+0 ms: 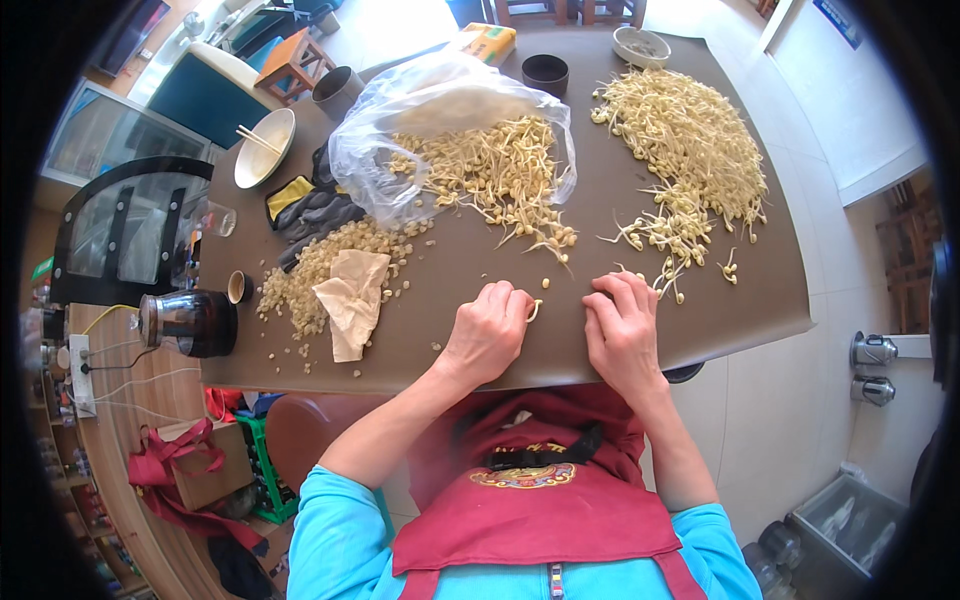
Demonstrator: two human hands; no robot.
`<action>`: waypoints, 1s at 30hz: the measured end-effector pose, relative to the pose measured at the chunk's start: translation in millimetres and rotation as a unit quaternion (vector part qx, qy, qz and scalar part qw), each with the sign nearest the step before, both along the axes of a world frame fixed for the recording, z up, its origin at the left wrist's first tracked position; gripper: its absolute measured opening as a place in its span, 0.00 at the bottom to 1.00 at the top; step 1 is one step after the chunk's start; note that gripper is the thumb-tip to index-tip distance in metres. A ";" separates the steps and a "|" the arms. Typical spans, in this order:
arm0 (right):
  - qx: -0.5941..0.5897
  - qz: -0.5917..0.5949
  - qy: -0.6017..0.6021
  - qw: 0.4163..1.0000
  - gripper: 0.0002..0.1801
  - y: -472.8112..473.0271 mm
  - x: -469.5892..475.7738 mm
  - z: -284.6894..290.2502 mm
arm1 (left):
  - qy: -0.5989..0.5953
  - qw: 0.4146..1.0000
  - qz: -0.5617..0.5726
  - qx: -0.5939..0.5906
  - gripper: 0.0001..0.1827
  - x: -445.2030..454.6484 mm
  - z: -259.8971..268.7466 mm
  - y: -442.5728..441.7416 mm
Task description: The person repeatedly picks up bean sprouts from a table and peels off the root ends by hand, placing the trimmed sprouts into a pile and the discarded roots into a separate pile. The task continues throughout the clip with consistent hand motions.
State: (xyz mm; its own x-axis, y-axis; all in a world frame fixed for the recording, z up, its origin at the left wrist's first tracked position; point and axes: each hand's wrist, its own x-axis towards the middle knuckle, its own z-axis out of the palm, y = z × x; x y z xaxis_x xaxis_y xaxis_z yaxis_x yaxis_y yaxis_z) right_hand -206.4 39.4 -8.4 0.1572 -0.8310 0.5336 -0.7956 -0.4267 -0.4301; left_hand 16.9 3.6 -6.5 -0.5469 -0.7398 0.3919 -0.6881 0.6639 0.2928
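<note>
My left hand (491, 326) is near the table's front edge, thumb and fingers pinched on a soybean sprout (535, 310) that curves out past the fingertips. A single loose bean (546, 283) lies just beyond it. To the right, my right hand (622, 319) rests low over the table with curled fingers, beside a few stray sprouts (670, 277). Bits of sprout show at its fingertips; whether it grips them is hidden. A large sprout pile (690, 142) spreads at the back right. More sprouts (495, 161) spill from a clear plastic bag (375, 142) at the middle.
On the left lie a heap of bean hulls (300, 289), a crumpled paper napkin (352, 300) and dark gloves (319, 214). A plate with chopsticks (265, 161), a glass coffee pot (187, 322) and a small cup (239, 286) stand farther left. At the back are a dark bowl (545, 73) and white bowl (641, 49).
</note>
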 end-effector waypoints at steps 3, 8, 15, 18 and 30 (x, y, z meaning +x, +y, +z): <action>-0.001 0.000 -0.005 1.000 0.10 -0.3 -0.4 -0.1 | -0.020 1.000 0.009 -0.007 0.06 -2.5 -1.4 -0.9; -0.002 0.000 -0.008 1.000 0.10 -0.1 -1.1 -0.7 | -0.054 0.998 0.028 -0.004 0.08 -4.4 2.3 -7.2; -0.001 0.000 -0.011 1.000 0.10 1.1 -1.4 -1.7 | -0.163 0.984 0.053 0.054 0.10 25.7 23.8 -18.5; 0.000 0.000 -0.010 1.000 0.10 0.8 -0.3 -1.7 | -0.223 0.971 0.082 0.041 0.10 41.7 27.0 -25.7; -0.042 0.115 -0.011 0.992 0.13 -11.8 52.5 11.3 | 0.008 1.000 0.022 -0.020 0.08 35.5 11.5 -13.5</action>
